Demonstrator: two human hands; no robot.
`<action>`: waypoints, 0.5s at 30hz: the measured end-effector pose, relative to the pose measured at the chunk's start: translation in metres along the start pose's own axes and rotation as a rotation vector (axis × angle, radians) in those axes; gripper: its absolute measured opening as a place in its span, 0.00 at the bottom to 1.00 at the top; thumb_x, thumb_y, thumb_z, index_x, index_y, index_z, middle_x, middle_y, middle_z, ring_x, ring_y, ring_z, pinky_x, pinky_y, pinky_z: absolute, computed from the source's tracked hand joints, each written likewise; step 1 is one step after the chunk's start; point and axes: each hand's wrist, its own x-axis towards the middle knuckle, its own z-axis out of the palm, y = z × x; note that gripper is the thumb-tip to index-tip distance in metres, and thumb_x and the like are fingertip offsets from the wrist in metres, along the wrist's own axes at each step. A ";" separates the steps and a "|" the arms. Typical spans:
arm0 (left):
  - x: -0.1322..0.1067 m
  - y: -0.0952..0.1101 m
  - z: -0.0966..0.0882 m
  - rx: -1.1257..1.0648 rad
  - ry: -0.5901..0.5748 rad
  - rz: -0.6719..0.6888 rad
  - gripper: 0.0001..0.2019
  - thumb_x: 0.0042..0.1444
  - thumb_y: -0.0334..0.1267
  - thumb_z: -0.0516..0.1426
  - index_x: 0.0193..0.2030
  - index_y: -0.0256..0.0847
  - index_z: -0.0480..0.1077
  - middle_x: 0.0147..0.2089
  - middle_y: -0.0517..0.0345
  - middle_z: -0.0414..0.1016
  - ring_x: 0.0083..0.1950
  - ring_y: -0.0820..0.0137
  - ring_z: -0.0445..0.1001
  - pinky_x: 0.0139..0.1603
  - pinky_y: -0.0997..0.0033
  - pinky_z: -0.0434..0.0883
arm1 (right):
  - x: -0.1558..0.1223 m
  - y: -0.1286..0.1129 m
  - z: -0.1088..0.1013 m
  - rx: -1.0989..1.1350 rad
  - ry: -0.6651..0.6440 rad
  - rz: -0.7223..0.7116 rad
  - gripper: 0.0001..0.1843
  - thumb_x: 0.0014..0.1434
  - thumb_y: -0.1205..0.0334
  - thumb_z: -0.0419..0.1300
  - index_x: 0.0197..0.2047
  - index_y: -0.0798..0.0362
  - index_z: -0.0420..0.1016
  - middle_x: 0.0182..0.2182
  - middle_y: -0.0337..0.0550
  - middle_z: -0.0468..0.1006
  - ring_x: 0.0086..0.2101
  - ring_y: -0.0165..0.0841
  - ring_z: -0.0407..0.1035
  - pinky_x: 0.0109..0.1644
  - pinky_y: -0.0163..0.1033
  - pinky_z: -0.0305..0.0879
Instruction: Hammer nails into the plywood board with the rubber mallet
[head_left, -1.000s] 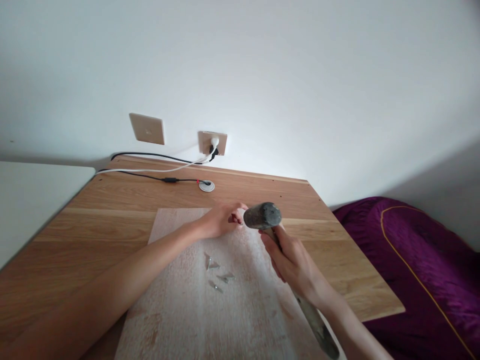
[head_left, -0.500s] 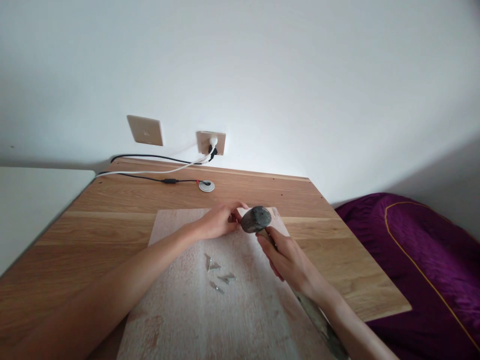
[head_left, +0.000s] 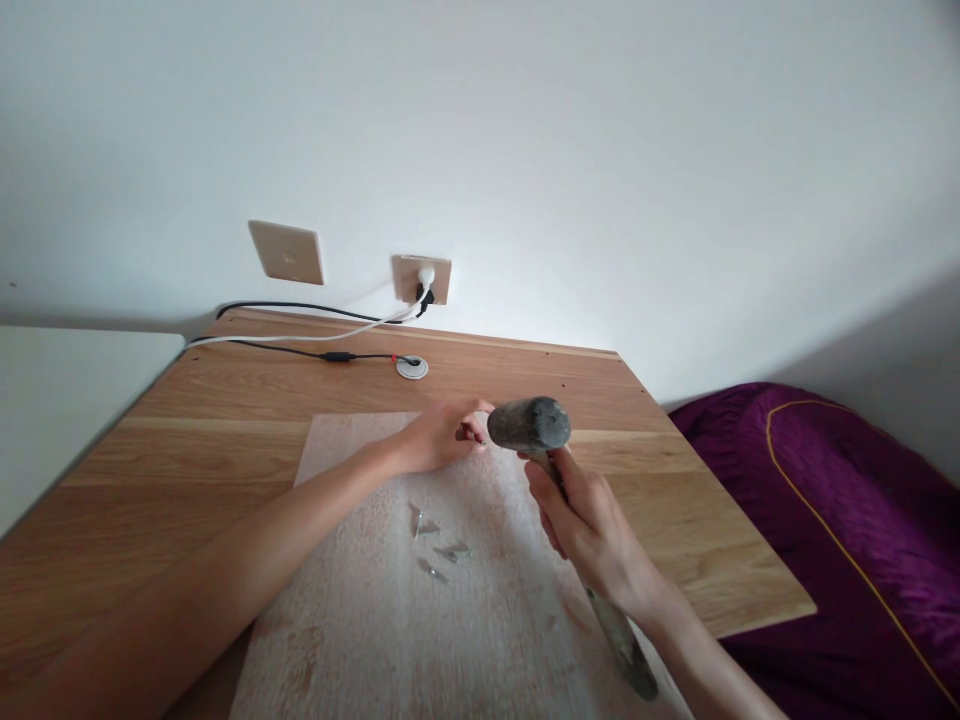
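My right hand [head_left: 589, 510] is closed around the wooden handle of a mallet [head_left: 531, 424]. Its dark, worn head is raised above the far right part of a pale wooden board [head_left: 360, 630]. My left hand [head_left: 446, 437] rests near the board's far edge, left of the mallet head, with thumb and fingertips pinched together. A small shiny nail [head_left: 482, 444] shows at those fingertips, mostly hidden by them. Several loose metal nails [head_left: 433, 548] lie on the board nearer to me, to the right of my left forearm.
The board lies on a wood-grain desk [head_left: 675, 530]. Black and white cables [head_left: 300, 335] run along its back to a wall socket [head_left: 421, 280] and a round grommet [head_left: 412, 368]. A purple cushion-like thing [head_left: 840, 490] is at the right, a white surface [head_left: 82, 400] at the left.
My right hand has moved the mallet slightly up and to the right, away from my left fingers. The left hand stays almost in place.
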 end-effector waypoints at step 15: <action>0.000 0.000 0.001 -0.011 0.015 0.000 0.15 0.56 0.26 0.61 0.51 0.39 0.76 0.38 0.58 0.81 0.37 0.70 0.76 0.39 0.72 0.69 | 0.002 -0.004 0.001 -0.016 -0.055 0.019 0.12 0.74 0.53 0.50 0.41 0.49 0.68 0.17 0.31 0.67 0.16 0.30 0.63 0.23 0.36 0.58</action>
